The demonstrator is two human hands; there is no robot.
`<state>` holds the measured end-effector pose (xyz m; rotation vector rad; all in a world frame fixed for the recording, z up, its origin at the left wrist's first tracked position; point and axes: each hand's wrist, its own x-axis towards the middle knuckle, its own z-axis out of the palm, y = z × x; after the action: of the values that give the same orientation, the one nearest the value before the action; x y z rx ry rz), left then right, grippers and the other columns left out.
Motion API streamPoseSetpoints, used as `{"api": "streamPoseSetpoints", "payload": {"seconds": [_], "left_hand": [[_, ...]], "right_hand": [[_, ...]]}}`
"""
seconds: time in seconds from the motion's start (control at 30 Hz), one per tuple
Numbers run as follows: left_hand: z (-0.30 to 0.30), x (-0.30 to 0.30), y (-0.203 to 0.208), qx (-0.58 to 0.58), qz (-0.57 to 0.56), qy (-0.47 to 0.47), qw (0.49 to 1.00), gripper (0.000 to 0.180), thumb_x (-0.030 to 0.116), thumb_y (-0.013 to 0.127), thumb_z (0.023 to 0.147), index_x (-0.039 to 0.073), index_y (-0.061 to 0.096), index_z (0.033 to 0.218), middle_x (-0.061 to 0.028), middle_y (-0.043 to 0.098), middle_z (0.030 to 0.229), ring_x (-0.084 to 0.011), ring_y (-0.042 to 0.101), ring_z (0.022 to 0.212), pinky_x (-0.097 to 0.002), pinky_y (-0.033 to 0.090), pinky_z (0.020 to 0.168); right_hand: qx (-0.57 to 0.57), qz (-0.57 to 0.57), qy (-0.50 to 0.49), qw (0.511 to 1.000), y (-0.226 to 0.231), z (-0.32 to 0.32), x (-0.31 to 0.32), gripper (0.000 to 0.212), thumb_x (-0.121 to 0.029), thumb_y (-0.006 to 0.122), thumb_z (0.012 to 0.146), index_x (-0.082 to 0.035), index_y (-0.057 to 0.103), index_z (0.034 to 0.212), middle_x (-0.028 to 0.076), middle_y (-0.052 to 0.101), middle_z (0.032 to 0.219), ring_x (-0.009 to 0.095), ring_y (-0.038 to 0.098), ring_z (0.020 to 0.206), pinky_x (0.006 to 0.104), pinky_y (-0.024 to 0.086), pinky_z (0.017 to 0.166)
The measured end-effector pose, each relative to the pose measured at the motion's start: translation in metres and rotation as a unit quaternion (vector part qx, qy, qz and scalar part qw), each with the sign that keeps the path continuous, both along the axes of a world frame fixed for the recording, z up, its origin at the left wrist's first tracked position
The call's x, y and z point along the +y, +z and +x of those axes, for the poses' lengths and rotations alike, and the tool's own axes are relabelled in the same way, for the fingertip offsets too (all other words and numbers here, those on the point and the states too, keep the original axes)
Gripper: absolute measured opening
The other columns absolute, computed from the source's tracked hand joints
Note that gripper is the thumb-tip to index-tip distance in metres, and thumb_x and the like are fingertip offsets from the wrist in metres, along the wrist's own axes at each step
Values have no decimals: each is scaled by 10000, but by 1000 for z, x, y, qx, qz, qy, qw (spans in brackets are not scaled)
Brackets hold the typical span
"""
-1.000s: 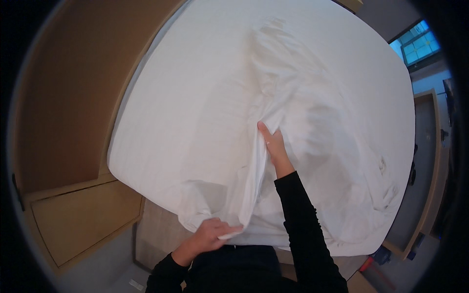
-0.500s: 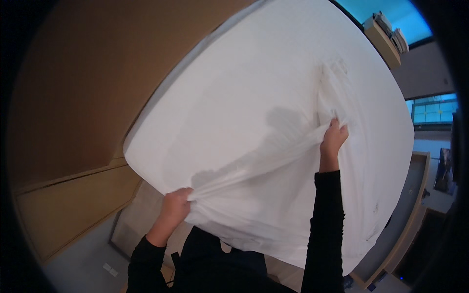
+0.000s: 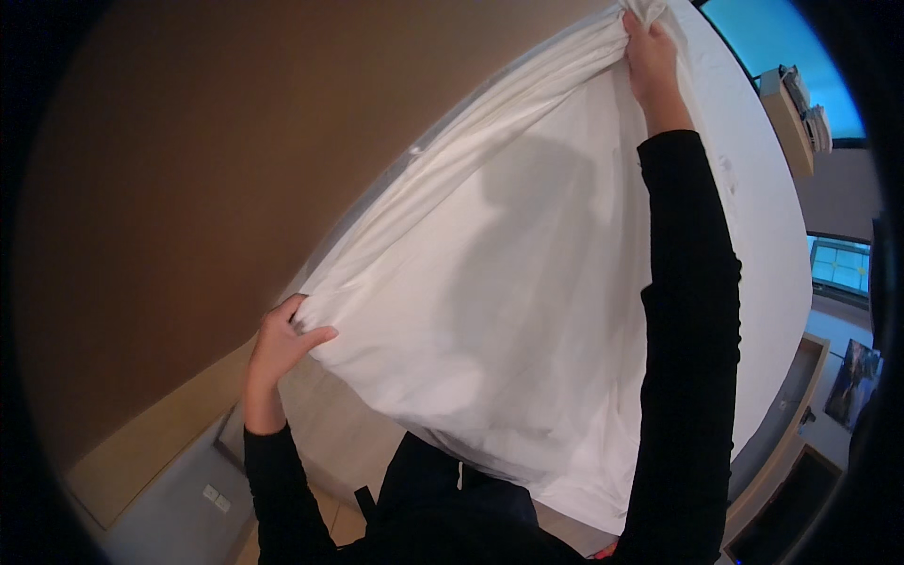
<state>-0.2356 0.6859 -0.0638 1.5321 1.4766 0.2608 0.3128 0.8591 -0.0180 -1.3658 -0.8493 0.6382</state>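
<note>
A white bed sheet [image 3: 565,273] spreads over the mattress [image 3: 767,226], with long folds running along its far left side between my two hands. At the far end, near the top edge of the view, my right hand [image 3: 653,58] grips a bunched part of the sheet, my arm stretched out over the bed. My left hand [image 3: 282,341] is at the near left corner of the bed. Its thumb is spread away from the fingers, and the fingertips touch the sheet's edge. Part of that contact is hidden behind the cloth.
A brown wall or panel [image 3: 207,179] runs along the bed's left side, above a pale wooden board [image 3: 160,443]. A wooden shelf [image 3: 786,122] with things on it stands at the far right, and a dark screen [image 3: 786,508] at the lower right.
My right hand has carried the bunched sheet forward to the far end, spreading it over the bed's left side. My left hand has moved left and forward to the corner, its thumb now spread.
</note>
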Motion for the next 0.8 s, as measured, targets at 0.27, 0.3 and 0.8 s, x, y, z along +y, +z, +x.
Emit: {"api": "streamPoseSetpoints", "payload": {"seconds": [0.27, 0.3, 0.8], "left_hand": [[-47, -19, -146, -20, -1, 150, 988, 322, 119, 734, 808, -18, 607, 1070, -64, 643, 999, -135, 580, 887, -280, 475, 814], [-53, -26, -150, -15, 21, 150, 988, 316, 115, 734, 805, -13, 607, 1064, -65, 630, 1037, -143, 574, 925, -281, 467, 835], [-27, -38, -33, 79, 425, -16, 901, 107, 76, 695, 785, 51, 598, 824, -93, 621, 710, -244, 617, 570, -320, 471, 498]], "right_hand": [[-151, -147, 5, 978, -155, -60, -91, 568, -200, 656, 854, -5, 433, 1339, 179, 590, 1189, 243, 592, 982, 352, 486, 830], [-212, -139, 29, 967, -157, -81, -121, 533, -156, 651, 850, -9, 455, 1323, 164, 599, 1138, 224, 594, 932, 335, 488, 801], [-434, -351, 234, 796, -203, -274, -436, 303, -209, 691, 786, -86, 608, 1050, 73, 609, 1016, 279, 574, 933, 410, 433, 813]]}}
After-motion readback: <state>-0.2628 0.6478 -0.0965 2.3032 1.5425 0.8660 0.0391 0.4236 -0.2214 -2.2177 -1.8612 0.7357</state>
